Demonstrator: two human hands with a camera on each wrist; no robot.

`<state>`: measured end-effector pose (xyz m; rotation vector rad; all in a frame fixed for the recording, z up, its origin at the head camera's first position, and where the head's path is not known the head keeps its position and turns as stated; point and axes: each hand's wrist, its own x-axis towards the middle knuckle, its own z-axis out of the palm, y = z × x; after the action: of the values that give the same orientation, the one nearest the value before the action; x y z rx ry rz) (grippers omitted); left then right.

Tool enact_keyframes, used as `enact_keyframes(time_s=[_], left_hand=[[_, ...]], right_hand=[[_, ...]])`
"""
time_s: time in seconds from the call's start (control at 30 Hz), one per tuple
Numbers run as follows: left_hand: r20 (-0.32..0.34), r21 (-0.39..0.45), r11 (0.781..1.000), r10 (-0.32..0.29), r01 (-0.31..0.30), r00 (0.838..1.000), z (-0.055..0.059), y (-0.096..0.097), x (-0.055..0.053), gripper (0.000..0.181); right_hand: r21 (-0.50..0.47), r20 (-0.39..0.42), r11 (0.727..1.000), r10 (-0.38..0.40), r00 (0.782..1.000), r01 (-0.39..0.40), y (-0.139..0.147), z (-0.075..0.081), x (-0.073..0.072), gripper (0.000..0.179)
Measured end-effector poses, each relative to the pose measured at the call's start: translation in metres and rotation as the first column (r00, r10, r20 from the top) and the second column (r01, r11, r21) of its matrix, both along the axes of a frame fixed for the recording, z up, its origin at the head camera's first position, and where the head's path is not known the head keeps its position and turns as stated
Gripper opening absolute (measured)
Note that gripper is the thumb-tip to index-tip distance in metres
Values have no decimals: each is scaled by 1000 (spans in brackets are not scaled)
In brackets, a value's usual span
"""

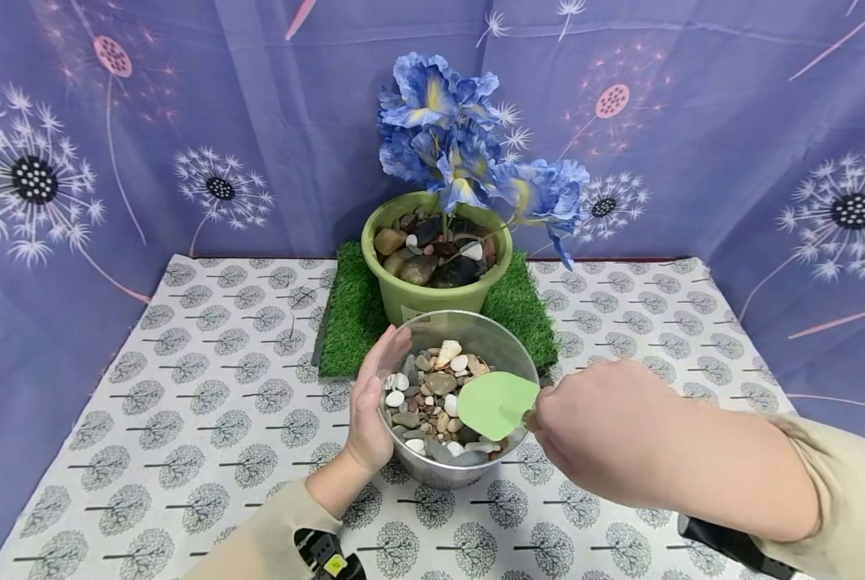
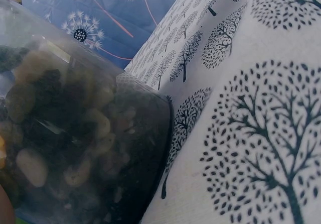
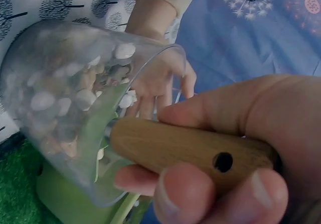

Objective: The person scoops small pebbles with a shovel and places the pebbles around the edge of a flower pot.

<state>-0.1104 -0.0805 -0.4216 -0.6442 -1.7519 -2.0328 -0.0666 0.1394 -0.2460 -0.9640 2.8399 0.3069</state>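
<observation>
A clear plastic bucket point(image 1: 443, 477) holds grey, brown and white pebbles point(image 1: 441, 383), with a pale shell point(image 1: 449, 353) among them. Against its left side rests my left hand point(image 1: 370, 415), the fingers spread along the outer wall. My right hand point(image 1: 599, 419) grips a small trowel by its wooden handle point(image 3: 185, 148). The trowel's light green blade point(image 1: 496, 405) is over the pebbles, inside the bucket's right rim. In the left wrist view, pebbles show dimly through the bucket wall point(image 2: 143, 148); that hand is almost out of sight there.
Behind the bucket, a green flowerpot point(image 1: 432, 300) with stones and blue artificial irises point(image 1: 469, 145) stands on a square of artificial grass point(image 1: 353, 338). A tree-print cloth point(image 1: 222, 387) covers the table. Purple dandelion-print curtains point(image 1: 295, 121) enclose the back and sides.
</observation>
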Motion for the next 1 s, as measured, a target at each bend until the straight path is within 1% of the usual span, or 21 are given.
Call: enact_keyframes(time_s=[0.1,0.2,0.27,0.43,0.57,0.6,0.67,0.77,0.8,0.83,0.9,0.97,1.0], left_hand=[[-15,-11,1000,5,-5,1000,0,0,0,56],[-26,-28,999,16,-16,1000,1,1,0,56],[-31,-41,999,22,-23,999,1,1,0,56],[-24,-53,998,22,-23,999,1,3,1,56],[-9,-53,998,25,-26,1000,3,4,1,56],[-4,-52,998,26,-26,1000,3,3,1,56],[7,-50,998,27,-27,1000,5,2,1,55],[31,-31,999,17,-16,999,5,1,2,55],[31,-30,999,18,-17,999,5,1,1,55],[31,-27,999,18,-17,999,5,1,2,54],[33,-22,1000,17,-16,999,4,1,2,55],[38,-24,1000,21,-20,999,3,1,2,55],[43,-21,1000,20,-19,999,2,1,3,55]], right_hand=[[-12,-20,1000,14,1000,-14,-3,1,2,28],[0,-9,1000,8,1000,-8,-6,-1,1,24],[12,-17,1000,7,1000,-6,-9,-3,-1,22],[32,-63,999,-5,998,7,-13,-11,-2,6],[37,-117,998,-45,992,50,-13,-17,1,18],[32,-135,998,-58,989,63,-14,-18,2,19],[15,-195,998,-57,979,61,-15,-21,5,22],[0,-296,1000,-15,955,16,-17,-26,8,29],[1,-322,1000,3,947,-3,-17,-27,8,30],[-5,-331,1000,16,943,-19,-17,-28,8,30],[-35,-261,999,-8,965,-1,-15,-28,6,25],[-95,-182,995,-57,982,40,-11,-28,2,23],[-129,-149,990,-72,986,53,-8,-29,0,22]])
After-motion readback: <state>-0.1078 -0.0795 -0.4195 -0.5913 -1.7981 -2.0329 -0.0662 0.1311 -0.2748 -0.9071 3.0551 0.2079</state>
